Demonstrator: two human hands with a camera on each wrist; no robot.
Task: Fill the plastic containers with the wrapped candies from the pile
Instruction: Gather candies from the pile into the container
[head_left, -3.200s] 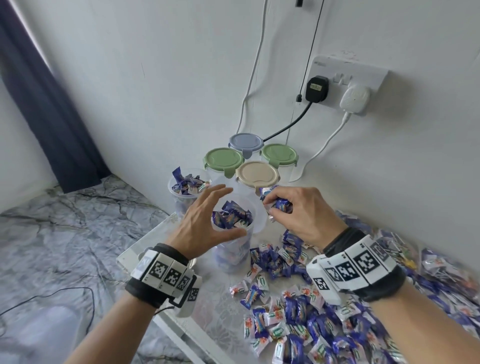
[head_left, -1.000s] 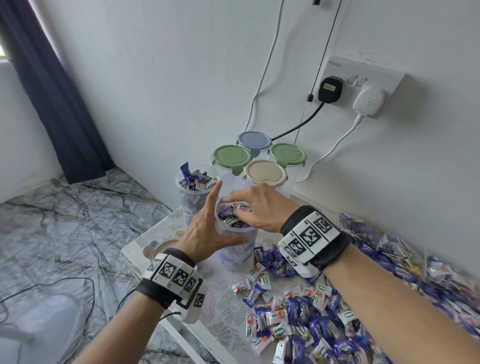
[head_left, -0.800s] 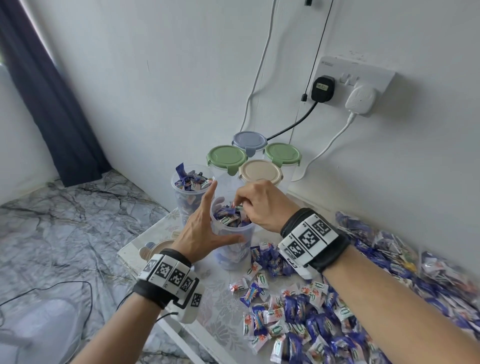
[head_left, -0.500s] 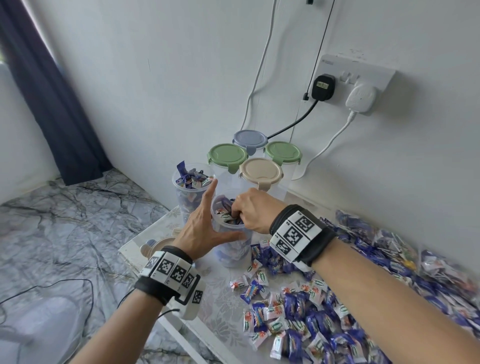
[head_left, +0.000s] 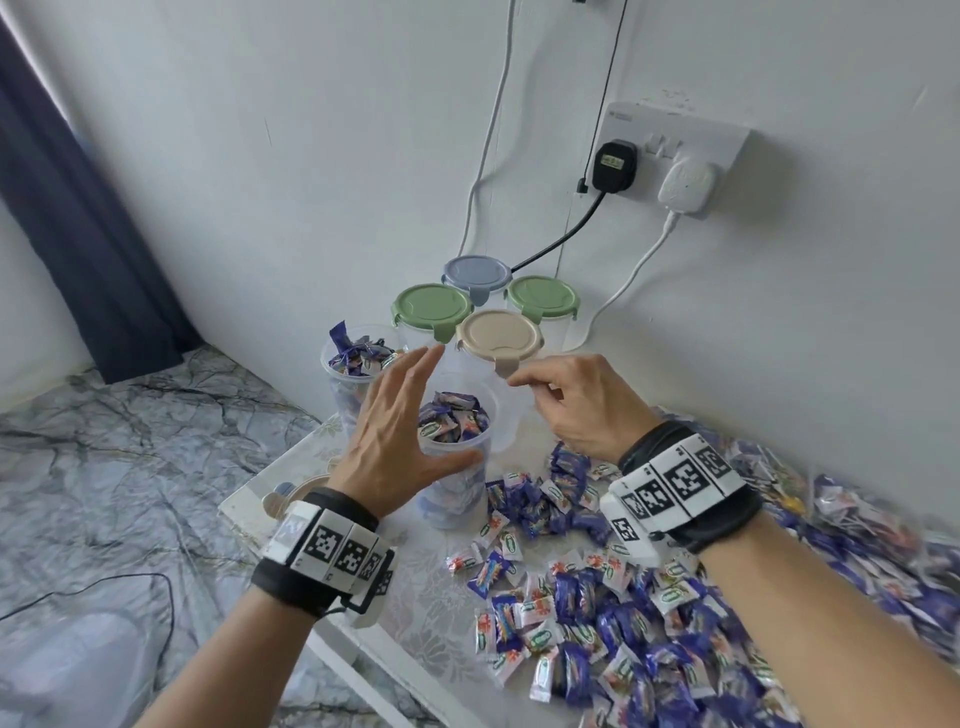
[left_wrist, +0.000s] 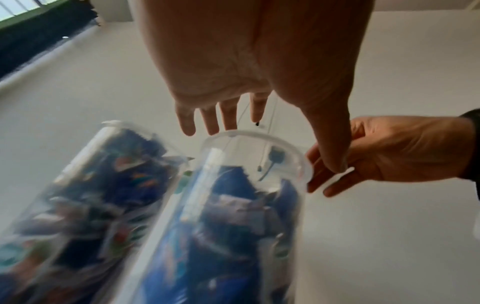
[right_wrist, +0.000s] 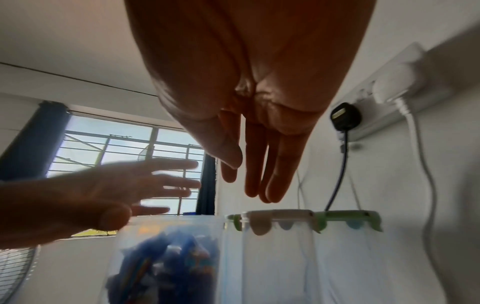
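White tabletop (head_left: 415, 613), left hand (head_left: 400, 441) spread beside candy container (head_left: 457, 467), right hand (head_left: 582, 410) loosely open, empty.

Head view looks down, forward; wrist views close, low, facing wall; all share clear plastic candy-filled container (head_left: 457, 441) (left_wrist: 233, 216) (right_wrist: 166, 257).

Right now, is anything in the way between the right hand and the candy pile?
Nothing visible. The right hand hangs empty, just above and behind the candy pile, with open air between them.
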